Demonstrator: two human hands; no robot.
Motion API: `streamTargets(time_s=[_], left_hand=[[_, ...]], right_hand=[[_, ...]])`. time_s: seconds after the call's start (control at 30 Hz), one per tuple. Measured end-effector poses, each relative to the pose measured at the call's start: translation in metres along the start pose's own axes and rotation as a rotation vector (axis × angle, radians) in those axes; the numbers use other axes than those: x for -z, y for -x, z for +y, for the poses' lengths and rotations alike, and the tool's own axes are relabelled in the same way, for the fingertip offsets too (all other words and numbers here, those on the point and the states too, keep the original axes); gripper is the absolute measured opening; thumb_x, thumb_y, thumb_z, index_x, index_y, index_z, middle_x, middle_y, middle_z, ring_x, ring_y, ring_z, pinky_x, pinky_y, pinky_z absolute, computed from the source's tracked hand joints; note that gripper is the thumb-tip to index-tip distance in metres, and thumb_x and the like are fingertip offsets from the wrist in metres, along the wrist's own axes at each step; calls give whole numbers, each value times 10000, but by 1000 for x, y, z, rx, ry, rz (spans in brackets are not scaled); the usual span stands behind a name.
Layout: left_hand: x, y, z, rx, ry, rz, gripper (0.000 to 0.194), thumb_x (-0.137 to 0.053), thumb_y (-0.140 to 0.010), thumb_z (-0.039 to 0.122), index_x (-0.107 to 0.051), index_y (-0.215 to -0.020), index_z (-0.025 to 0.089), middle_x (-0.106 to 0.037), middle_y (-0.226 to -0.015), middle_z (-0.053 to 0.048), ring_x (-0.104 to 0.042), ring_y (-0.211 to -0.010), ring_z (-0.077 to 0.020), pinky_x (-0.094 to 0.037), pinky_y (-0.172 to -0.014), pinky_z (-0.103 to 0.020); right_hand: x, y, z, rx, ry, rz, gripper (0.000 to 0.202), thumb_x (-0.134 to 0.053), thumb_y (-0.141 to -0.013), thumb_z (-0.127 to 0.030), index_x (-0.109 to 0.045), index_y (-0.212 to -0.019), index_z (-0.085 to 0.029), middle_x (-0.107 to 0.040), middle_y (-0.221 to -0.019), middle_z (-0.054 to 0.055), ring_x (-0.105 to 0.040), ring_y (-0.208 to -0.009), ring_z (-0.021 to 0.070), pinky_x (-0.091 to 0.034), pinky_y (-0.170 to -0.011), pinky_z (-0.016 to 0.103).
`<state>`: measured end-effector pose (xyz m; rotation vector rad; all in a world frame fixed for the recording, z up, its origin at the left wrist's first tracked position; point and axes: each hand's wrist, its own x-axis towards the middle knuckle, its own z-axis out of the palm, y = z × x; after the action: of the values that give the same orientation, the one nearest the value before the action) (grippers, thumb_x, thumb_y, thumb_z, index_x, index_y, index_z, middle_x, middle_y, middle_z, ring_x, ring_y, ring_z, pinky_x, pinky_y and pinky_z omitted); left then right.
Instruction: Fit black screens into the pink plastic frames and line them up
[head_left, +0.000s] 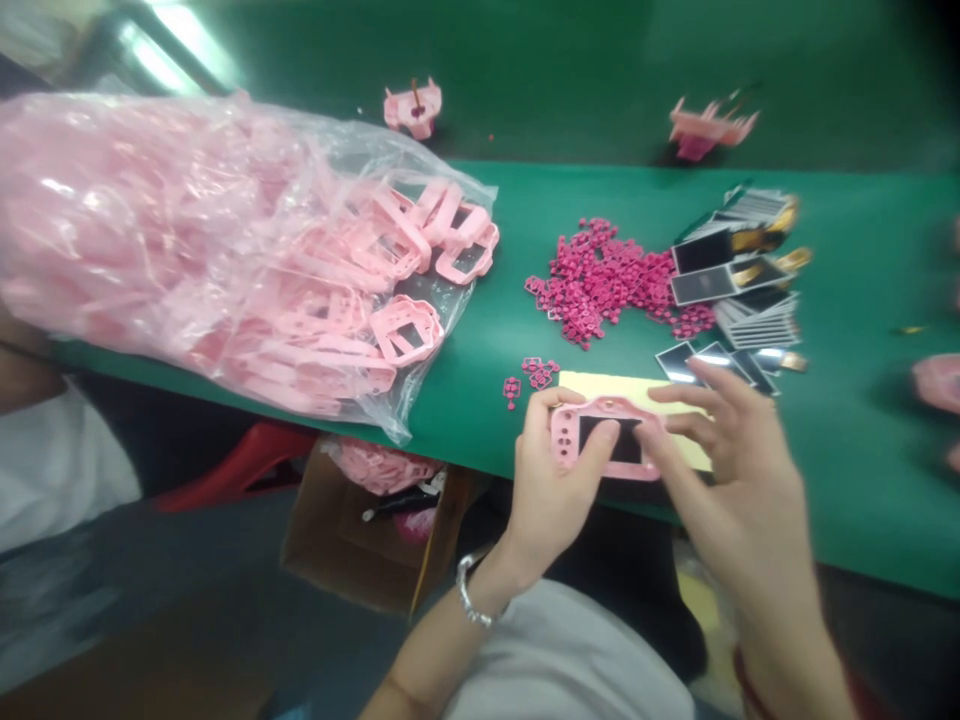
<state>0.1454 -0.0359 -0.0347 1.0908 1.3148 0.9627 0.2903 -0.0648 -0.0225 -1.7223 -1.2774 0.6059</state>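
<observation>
A clear plastic bag [356,150] lies along the left of the green tabletop [870,480], packed with pink frames [375,235], some poking out at its mouth. Under the near edge, a cardboard box [319,540] holds more pink pieces [386,465]. A green strip shows between the bag and a heap of magenta button pads [604,275]. The left hand [551,510] pinches a pink shell [609,408] at the tabletop's near edge, over a yellow sheet [600,383] — its rim scalloped, small holes at the left end, a dark panel [628,442] in the window. The right hand [739,480] has its fingers spread, thumb at the shell's right end. Display panels [705,284] lie beyond it — green surface stretches rightward.
</observation>
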Motion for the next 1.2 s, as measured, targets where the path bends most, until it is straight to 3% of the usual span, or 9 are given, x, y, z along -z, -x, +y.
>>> streamTargets(time_s=[0.1, 0.17, 0.27, 0.33, 0.5, 0.7, 0.93, 1.1, 1.2], left_hand=[[14, -9, 3, -52, -56, 183, 304, -815, -796, 206, -578, -986, 209, -651, -924, 9, -667, -777, -118, -543, -682, -184], [26, -14, 2, -40, -48, 263, 253, -779, -844, 258, -584, -997, 207, -645, -929, 2, -650, -717, -105, -517, -592, -168], [40, -18, 0, 13, 97, 245, 213, -637, -970, 412, -591, -1028, 212, -612, -807, 21, -525, -512, -73, -398, -417, -158], [46, -18, 0, 31, 191, 205, 251, -567, -1009, 461, -592, -1027, 212, -592, -744, 33, -468, -462, -64, -373, -399, -156], [47, -15, 3, 51, 208, 109, 319, -488, -1053, 504, -606, -1042, 208, -556, -694, 40, -452, -465, -63, -378, -428, -157], [40, -10, 6, 77, 127, 15, 370, -412, -1081, 533, -602, -1068, 216, -545, -688, 40, -475, -506, -75, -393, -461, -160], [39, -11, 3, 87, 118, 1, 435, -406, -1071, 575, -643, -1069, 210, -576, -702, 22, -459, -495, -77, -390, -449, -166], [46, -20, -1, 44, 160, 68, 446, -427, -1056, 578, -652, -1050, 192, -593, -717, 13, -448, -472, -71, -350, -403, -156], [46, -21, -2, 44, 139, 63, 449, -415, -1061, 574, -651, -1045, 193, -584, -696, 17, -439, -465, -71, -344, -402, -157]], right_hand=[[-17, -27, 4, 40, 31, -25, 276, -564, -1038, -342, -675, -1277, -257, -737, -1060, 38, -688, -826, 171, -556, -794, 329], [-38, -43, 4, 146, 195, -109, 216, -596, -1013, -320, -746, -1132, -220, -722, -1018, 57, -674, -835, 199, -526, -780, 349], [-69, -54, 2, 205, 353, -242, 139, -655, -947, -237, -760, -1015, -177, -698, -1025, 95, -675, -873, 246, -486, -726, 362], [-77, -54, 2, 206, 349, -248, 80, -668, -927, -218, -736, -926, -175, -697, -996, 92, -674, -853, 243, -472, -707, 353], [-44, -52, 10, 49, 128, -50, 178, -688, -950, -409, -702, -946, -233, -728, -873, 15, -681, -748, 184, -520, -728, 312], [-1, -46, 9, -107, 50, -102, 284, -669, -922, -537, -679, -962, -257, -737, -869, 15, -702, -708, 198, -557, -676, 338], [-1, -41, 17, 24, 310, -112, 132, -638, -909, -364, -692, -928, -244, -726, -810, 4, -683, -704, 175, -483, -635, 284], [-16, -55, 30, 129, 524, -39, 316, -609, -977, -374, -713, -1239, -231, -709, -1019, 62, -605, -692, 171, -442, -646, 323], [-18, -63, 33, 161, 579, -47, 216, -633, -981, -377, -767, -1061, -228, -678, -1094, 80, -607, -733, 187, -435, -643, 338]])
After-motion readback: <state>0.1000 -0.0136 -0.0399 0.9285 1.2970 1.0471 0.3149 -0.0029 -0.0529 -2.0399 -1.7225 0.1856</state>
